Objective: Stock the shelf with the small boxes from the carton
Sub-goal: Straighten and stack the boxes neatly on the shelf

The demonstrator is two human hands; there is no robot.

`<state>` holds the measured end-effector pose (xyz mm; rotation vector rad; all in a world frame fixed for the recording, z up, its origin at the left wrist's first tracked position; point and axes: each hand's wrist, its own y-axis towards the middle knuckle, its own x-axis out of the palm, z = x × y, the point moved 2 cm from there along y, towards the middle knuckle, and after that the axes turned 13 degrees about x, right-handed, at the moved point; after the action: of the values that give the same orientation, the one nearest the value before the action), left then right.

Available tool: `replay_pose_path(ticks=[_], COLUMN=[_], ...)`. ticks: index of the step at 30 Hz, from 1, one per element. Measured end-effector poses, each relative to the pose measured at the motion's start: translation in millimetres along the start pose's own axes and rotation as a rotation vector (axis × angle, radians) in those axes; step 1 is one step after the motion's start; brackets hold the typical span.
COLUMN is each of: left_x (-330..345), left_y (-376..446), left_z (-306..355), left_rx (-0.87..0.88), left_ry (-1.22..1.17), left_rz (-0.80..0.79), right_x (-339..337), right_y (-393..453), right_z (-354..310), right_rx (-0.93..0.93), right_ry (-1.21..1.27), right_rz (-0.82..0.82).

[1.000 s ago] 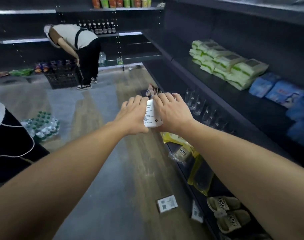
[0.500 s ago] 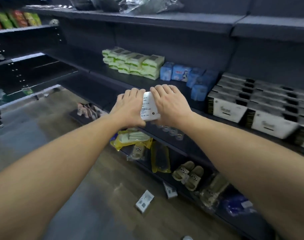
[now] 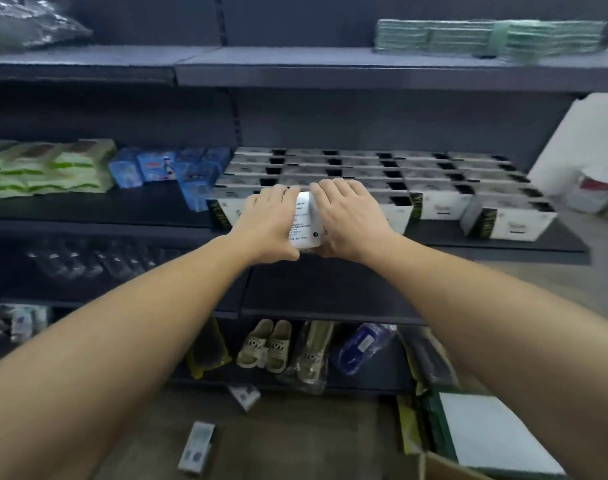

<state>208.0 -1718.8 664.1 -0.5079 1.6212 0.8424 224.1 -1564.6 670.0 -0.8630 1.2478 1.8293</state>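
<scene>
Both of my hands hold a small white box (image 3: 305, 221) with printed text between them, in front of the middle shelf (image 3: 496, 239). My left hand (image 3: 269, 223) grips its left side and my right hand (image 3: 347, 216) grips its right side, fingers curled over the top. Behind the hands, several rows of white and black boxes (image 3: 441, 202) stand on that shelf. The brown carton's corner (image 3: 444, 467) shows at the bottom right on the floor.
Green packs (image 3: 46, 168) and blue packs (image 3: 177, 168) lie on the same shelf to the left. Slippers (image 3: 266, 344) and bagged goods fill the bottom shelf. Two small boxes (image 3: 196, 446) lie on the floor. A green and white box (image 3: 486, 431) sits at the lower right.
My view has swung right from the aisle to face the shelf. Both hands still hold the white box, now just in front of the front row of boxes.
</scene>
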Motion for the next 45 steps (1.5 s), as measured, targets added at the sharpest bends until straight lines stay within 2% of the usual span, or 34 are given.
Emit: replay_pose_path(ticks=[7, 13, 16, 21, 24, 27, 30, 33, 34, 36, 39, 40, 45], left_x=[30, 44, 49, 42, 38, 36, 26, 14, 11, 7, 7, 8, 7], left_y=[86, 131, 152, 183, 190, 192, 202, 214, 217, 218, 214, 214, 225], left_z=[108, 167, 182, 185, 184, 188, 188, 180, 179, 178, 181, 180, 172], left_rx=[0.181, 0.295, 0.343, 0.377, 0.443, 0.532, 0.488, 0.437, 0.442, 0.465, 0.490, 0.483, 0.319], left_ry=[-0.035, 0.018, -0.081, -0.352, -0.322, -0.058, -0.041, -0.314, -0.335, -0.256, -0.095, -0.096, -0.575], left_rz=[-0.007, 0.052, 0.066, -0.050, -0.076, 0.040, 0.172, 0.131, 0.096, 0.061, 0.130, 0.140, 0.050], right_x=[27, 35, 36, 50, 45, 37, 30, 24, 24, 25, 23, 21, 22], right_y=[-61, -97, -107, -116, -108, -96, -92, -94, -93, -89, -83, -83, -89], right_z=[123, 188, 207, 223, 230, 241, 248, 250, 251, 254, 268, 270, 264], right_rx=[0.155, 0.275, 0.299, 0.353, 0.479, 0.600, 0.526, 0.520, 0.532, 0.579, 0.671, 0.662, 0.548], right_ry=[-0.069, -0.056, -0.062, -0.246, -0.120, 0.119, 0.092, -0.077, -0.097, -0.020, 0.243, 0.264, -0.040], right_rz=[-0.094, -0.096, -0.111, -0.206, -0.196, -0.262, -0.196, -0.090, -0.086, -0.113, -0.210, -0.217, -0.172])
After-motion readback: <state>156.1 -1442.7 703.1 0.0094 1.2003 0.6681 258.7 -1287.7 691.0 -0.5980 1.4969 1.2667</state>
